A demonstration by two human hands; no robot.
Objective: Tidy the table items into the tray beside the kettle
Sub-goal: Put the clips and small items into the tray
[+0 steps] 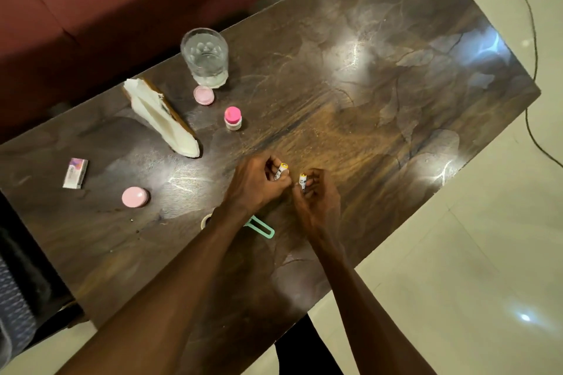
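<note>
Two small batteries, white with yellow caps, one per hand, above the middle of the bench [380, 76]. Left battery [281, 171]: long axis tilted, yellow end up and away, lower half buried in the curled fingers of the left hand [259, 184]. Right battery [302, 182]: near upright, yellow end up, pinched at the tips of the right hand [316, 201]. Both sets of fingers clamped, hands nearly touching. Glass [204, 56], two pink-lidded jars, napkins [161, 119], small box [75, 173] lie left; green clip [262, 227] under the wrists.
</note>
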